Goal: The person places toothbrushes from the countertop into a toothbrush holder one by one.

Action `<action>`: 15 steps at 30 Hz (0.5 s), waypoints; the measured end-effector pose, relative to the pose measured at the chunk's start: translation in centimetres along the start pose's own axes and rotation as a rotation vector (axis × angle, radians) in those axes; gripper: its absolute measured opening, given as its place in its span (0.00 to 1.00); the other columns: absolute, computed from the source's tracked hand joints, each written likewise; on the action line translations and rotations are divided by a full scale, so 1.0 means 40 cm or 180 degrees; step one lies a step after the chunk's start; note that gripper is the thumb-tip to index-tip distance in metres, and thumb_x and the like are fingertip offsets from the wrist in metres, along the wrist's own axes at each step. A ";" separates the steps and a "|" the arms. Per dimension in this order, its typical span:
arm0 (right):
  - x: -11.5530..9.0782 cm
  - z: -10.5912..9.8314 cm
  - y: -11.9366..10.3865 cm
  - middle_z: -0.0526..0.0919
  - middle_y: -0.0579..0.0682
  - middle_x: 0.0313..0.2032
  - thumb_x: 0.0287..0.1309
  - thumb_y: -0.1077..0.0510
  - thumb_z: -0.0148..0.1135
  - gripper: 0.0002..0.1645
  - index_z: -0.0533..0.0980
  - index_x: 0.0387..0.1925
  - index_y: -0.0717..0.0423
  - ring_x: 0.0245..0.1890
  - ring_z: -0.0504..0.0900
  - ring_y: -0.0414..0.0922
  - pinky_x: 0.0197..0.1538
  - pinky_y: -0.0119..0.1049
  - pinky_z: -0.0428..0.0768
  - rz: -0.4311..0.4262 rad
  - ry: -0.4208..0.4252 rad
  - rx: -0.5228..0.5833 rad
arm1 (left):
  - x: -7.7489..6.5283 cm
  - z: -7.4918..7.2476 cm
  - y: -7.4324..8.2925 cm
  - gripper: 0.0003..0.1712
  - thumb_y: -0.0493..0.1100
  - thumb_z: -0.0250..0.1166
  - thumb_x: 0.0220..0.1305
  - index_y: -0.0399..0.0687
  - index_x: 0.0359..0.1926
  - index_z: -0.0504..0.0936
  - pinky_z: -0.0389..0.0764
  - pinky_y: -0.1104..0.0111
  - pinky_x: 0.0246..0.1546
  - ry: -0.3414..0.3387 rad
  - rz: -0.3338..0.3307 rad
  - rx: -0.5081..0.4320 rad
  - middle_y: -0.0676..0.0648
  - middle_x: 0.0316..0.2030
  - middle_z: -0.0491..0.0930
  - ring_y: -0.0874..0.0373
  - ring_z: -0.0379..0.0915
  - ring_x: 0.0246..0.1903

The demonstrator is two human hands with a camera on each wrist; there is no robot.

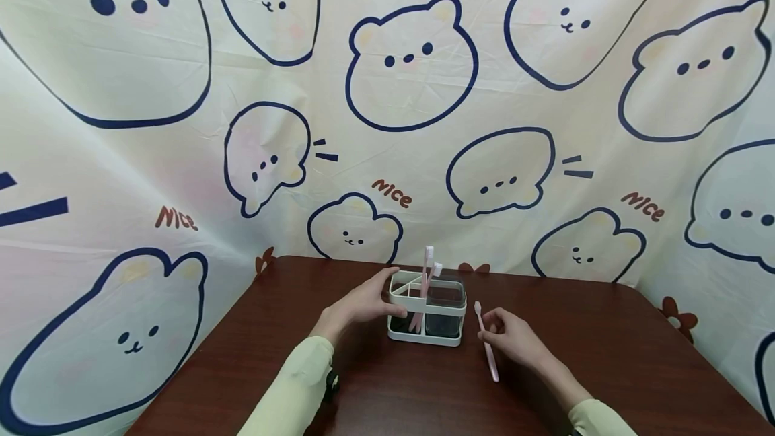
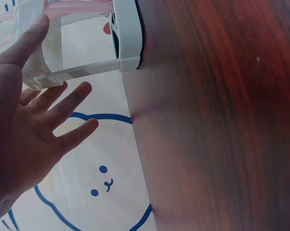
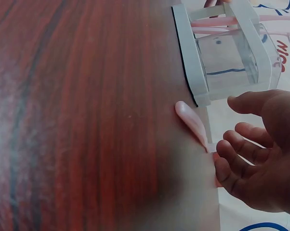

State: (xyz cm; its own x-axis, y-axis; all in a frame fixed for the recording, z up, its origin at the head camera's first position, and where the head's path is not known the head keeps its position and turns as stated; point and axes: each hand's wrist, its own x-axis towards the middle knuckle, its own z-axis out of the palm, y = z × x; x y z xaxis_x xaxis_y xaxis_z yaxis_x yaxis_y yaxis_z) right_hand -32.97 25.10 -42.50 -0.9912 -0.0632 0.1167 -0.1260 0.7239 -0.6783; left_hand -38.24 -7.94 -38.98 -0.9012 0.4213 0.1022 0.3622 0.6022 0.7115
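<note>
A white toothbrush holder (image 1: pixel 425 340) with a clear cup (image 1: pixel 446 292) on its right side stands upright on the table. Two pink toothbrushes (image 1: pixel 426 271) lean in it, heads up. My left hand (image 1: pixel 363 298) grips the holder's left side, thumb across the front and other fingers behind; in the left wrist view the lower fingers are spread. Another pink toothbrush (image 1: pixel 493 365) lies on the table to the right. Over its middle hovers my right hand (image 1: pixel 514 336), fingers loosely bent. In the right wrist view, the brush's handle end (image 3: pixel 189 117) shows beside the fingertips, not between them.
The dark wooden table (image 1: pixel 399 392) ends just behind the holder. A pale cloth (image 1: pixel 412 99) with cartoon animal outlines hangs at the back and sides.
</note>
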 end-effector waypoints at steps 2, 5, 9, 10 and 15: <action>0.000 0.002 0.003 0.76 0.49 0.31 0.59 0.56 0.68 0.20 0.76 0.51 0.59 0.29 0.73 0.43 0.28 0.32 0.72 0.0045 -0.0044 0.0019 | 0.000 0.000 0.000 0.55 0.57 0.75 0.53 0.53 0.76 0.55 0.67 0.42 0.66 0.0002 0.0006 0.0002 0.41 0.70 0.65 0.47 0.68 0.62; 0.001 0.005 0.008 0.76 0.49 0.30 0.59 0.56 0.69 0.21 0.76 0.52 0.59 0.29 0.73 0.43 0.28 0.32 0.72 0.0094 -0.0089 0.0006 | -0.001 0.000 -0.001 0.55 0.57 0.75 0.53 0.53 0.76 0.55 0.67 0.42 0.66 -0.0006 -0.0001 0.0001 0.42 0.69 0.65 0.47 0.68 0.62; -0.001 0.006 0.015 0.75 0.49 0.30 0.58 0.56 0.70 0.22 0.76 0.51 0.60 0.29 0.73 0.42 0.28 0.31 0.71 0.0102 -0.0123 -0.0019 | 0.000 0.002 -0.002 0.55 0.57 0.75 0.53 0.53 0.76 0.55 0.68 0.42 0.66 -0.0016 -0.0003 -0.0003 0.43 0.69 0.66 0.48 0.68 0.62; -0.001 0.006 0.016 0.75 0.49 0.30 0.58 0.56 0.70 0.22 0.75 0.51 0.60 0.29 0.73 0.43 0.28 0.31 0.71 0.0091 -0.0127 -0.0015 | 0.000 0.003 -0.002 0.55 0.57 0.75 0.53 0.53 0.76 0.55 0.68 0.42 0.66 -0.0015 -0.0001 -0.0003 0.43 0.69 0.66 0.48 0.68 0.62; -0.001 0.004 0.022 0.75 0.49 0.30 0.56 0.54 0.71 0.24 0.75 0.51 0.60 0.28 0.72 0.43 0.27 0.32 0.71 0.0069 -0.0187 -0.0020 | 0.001 0.001 0.000 0.56 0.56 0.76 0.53 0.53 0.76 0.55 0.68 0.42 0.66 -0.0008 -0.0004 0.0020 0.43 0.69 0.65 0.47 0.68 0.62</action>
State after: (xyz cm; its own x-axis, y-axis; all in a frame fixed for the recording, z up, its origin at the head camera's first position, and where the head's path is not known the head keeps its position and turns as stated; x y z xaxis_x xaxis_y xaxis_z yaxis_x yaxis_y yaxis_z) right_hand -33.05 25.64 -43.22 -0.9944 -0.0875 0.0592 -0.1044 0.7298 -0.6756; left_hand -38.25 -7.88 -39.00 -0.9010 0.4223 0.0995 0.3625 0.6070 0.7072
